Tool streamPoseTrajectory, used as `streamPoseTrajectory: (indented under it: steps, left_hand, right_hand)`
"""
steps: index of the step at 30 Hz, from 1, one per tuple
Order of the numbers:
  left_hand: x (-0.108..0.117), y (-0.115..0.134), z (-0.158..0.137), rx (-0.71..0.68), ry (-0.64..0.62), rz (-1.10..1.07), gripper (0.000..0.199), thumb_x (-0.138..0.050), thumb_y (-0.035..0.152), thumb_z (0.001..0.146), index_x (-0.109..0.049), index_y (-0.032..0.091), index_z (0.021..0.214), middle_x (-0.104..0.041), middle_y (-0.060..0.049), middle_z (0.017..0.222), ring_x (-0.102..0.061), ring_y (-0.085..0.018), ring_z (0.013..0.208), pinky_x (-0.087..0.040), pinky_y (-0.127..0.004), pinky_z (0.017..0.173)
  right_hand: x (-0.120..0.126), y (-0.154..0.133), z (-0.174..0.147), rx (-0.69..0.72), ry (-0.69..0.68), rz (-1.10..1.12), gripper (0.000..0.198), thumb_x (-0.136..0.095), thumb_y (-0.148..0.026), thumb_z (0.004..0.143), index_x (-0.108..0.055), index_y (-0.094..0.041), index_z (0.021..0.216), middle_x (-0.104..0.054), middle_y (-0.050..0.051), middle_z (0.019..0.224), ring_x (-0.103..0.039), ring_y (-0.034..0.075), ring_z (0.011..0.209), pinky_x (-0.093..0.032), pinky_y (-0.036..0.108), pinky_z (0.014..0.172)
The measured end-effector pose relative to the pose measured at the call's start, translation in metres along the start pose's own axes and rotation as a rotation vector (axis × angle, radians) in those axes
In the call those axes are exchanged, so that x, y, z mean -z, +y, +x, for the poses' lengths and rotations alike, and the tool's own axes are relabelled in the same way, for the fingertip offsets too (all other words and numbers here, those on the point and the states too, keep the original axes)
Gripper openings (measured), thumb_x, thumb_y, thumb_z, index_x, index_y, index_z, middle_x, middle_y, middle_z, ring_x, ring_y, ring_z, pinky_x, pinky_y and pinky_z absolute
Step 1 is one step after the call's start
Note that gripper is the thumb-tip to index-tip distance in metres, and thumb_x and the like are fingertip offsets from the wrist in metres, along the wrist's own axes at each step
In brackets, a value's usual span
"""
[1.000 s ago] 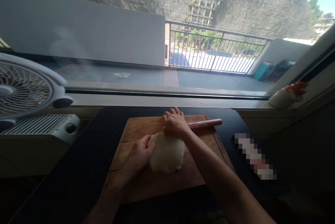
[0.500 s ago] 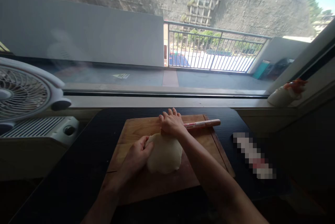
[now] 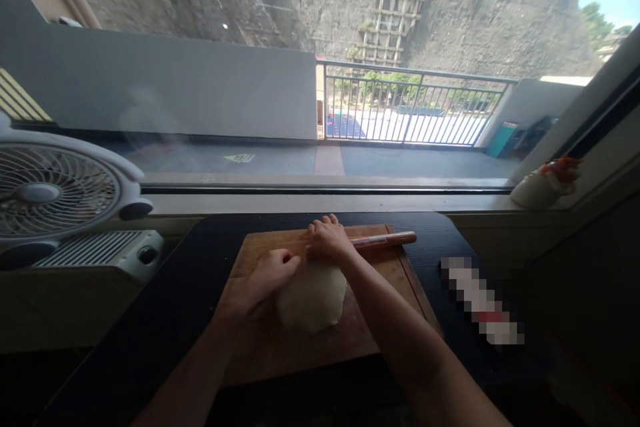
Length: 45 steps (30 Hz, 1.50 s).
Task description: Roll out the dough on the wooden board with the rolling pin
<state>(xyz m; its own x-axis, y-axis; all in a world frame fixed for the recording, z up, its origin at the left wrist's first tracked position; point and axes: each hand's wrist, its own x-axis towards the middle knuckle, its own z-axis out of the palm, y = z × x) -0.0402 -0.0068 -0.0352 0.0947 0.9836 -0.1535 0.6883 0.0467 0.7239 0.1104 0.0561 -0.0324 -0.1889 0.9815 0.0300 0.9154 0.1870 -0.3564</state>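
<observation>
A flattened round of pale dough (image 3: 314, 299) lies on a wooden cutting board (image 3: 270, 366). Across the board's far part rests a wooden rolling pin (image 3: 390, 239) with a printed label. My right hand (image 3: 327, 240) is closed over the pin's left part at the dough's far edge, its fingertips pointing away from me. At the dough's far left edge is my left hand (image 3: 274, 272), its fingers curled and the thumb close to the forefinger, with the dough's rim between them. The hands partly hide the far rim of the dough and the pin's left end.
The board sits on a black table (image 3: 150, 334) against a window sill (image 3: 320, 203). A white fan (image 3: 60, 187) stands at the left. On the table's right lies a pixelated long object (image 3: 480, 300). A white pot-like ornament (image 3: 537, 188) occupies the sill's right end.
My left hand has moved away from me along the dough's left edge, its fingers now more curled. My right hand stays on the rolling pin. The camera view has tilted up slightly.
</observation>
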Motion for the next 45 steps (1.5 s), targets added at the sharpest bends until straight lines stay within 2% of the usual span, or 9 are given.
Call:
streamPoseTrajectory:
  steps: [3,9,11,15,19,27,34,41,45]
  left_hand:
    - [0.002,0.008,0.003,-0.039,-0.056,-0.065,0.027,-0.056,0.04,0.067,-0.064,0.015,0.067,-0.066,-0.006,0.068,-0.06,-0.02,0.065,-0.039,-0.025,0.053]
    - [-0.022,-0.014,-0.041,0.047,0.275,-0.263,0.032,-0.05,0.043,0.075,-0.06,0.017,0.09,-0.068,-0.006,0.082,-0.062,-0.02,0.074,-0.045,-0.026,0.064]
    - [-0.027,-0.02,-0.048,0.077,0.264,-0.243,0.033,-0.05,0.042,0.075,-0.059,0.018,0.095,-0.068,-0.007,0.085,-0.063,-0.02,0.076,-0.046,-0.027,0.066]
    - [-0.024,-0.02,-0.043,0.021,0.117,-0.214,0.033,-0.051,0.038,0.074,-0.062,0.018,0.097,-0.069,-0.007,0.09,-0.063,-0.023,0.082,-0.046,-0.028,0.068]
    - [-0.019,-0.02,-0.04,0.016,0.055,-0.291,0.034,-0.051,0.039,0.074,-0.061,0.016,0.097,-0.069,-0.007,0.087,-0.063,-0.023,0.081,-0.046,-0.028,0.066]
    - [-0.022,-0.023,-0.046,-0.001,0.088,-0.302,0.029,-0.049,0.034,0.076,-0.062,0.018,0.095,-0.069,-0.006,0.089,-0.063,-0.022,0.082,-0.045,-0.028,0.07]
    - [-0.018,-0.014,-0.046,0.05,0.131,-0.284,0.028,-0.053,0.033,0.07,-0.064,0.018,0.091,-0.069,-0.005,0.079,-0.063,-0.022,0.075,-0.044,-0.028,0.063]
    - [-0.021,-0.02,-0.048,0.037,0.134,-0.274,0.027,-0.052,0.035,0.072,-0.064,0.018,0.089,-0.069,-0.005,0.079,-0.062,-0.021,0.073,-0.043,-0.026,0.062]
    - [-0.022,-0.023,-0.045,-0.015,0.114,-0.231,0.027,-0.049,0.035,0.075,-0.062,0.018,0.091,-0.068,-0.005,0.081,-0.061,-0.019,0.072,-0.041,-0.025,0.06]
  right_hand:
    - [0.005,0.001,-0.003,0.014,0.004,-0.019,0.038,-0.032,-0.035,0.091,-0.057,-0.015,0.112,-0.045,0.013,0.13,-0.026,0.025,0.13,-0.029,0.041,0.101]
    - [-0.006,0.004,-0.127,0.219,0.194,-0.022,0.044,-0.027,-0.034,0.094,-0.046,-0.015,0.128,-0.037,0.007,0.141,-0.01,0.021,0.136,-0.018,0.038,0.108]
    - [-0.011,0.006,-0.149,0.26,0.202,-0.042,0.047,-0.026,-0.034,0.094,-0.036,-0.015,0.136,-0.031,0.006,0.144,-0.01,0.019,0.137,-0.015,0.037,0.11]
    - [-0.008,0.001,-0.097,0.162,0.201,-0.076,0.046,-0.024,-0.037,0.095,-0.045,-0.015,0.129,-0.032,0.008,0.144,-0.009,0.021,0.137,-0.018,0.041,0.107]
    - [0.001,-0.008,-0.024,0.024,0.03,-0.081,0.044,-0.027,-0.039,0.093,-0.057,-0.015,0.115,-0.034,0.011,0.142,-0.017,0.026,0.135,-0.028,0.045,0.101]
    - [-0.02,-0.005,-0.144,0.275,0.168,-0.127,0.051,-0.025,-0.036,0.095,-0.027,-0.015,0.141,-0.019,0.007,0.148,-0.008,0.019,0.137,-0.011,0.04,0.11]
    - [-0.011,-0.017,-0.049,0.015,0.095,-0.093,0.053,-0.023,-0.041,0.093,-0.047,-0.007,0.127,-0.031,0.015,0.143,-0.012,0.026,0.136,-0.026,0.043,0.103]
    - [-0.018,-0.01,-0.131,0.207,0.159,-0.124,0.053,-0.025,-0.04,0.094,-0.031,-0.014,0.139,-0.021,0.008,0.147,-0.01,0.022,0.137,-0.012,0.044,0.109]
    - [-0.016,-0.006,-0.096,0.143,0.165,-0.121,0.048,-0.025,-0.039,0.094,-0.041,-0.015,0.133,-0.03,0.008,0.144,-0.012,0.022,0.136,-0.015,0.043,0.107]
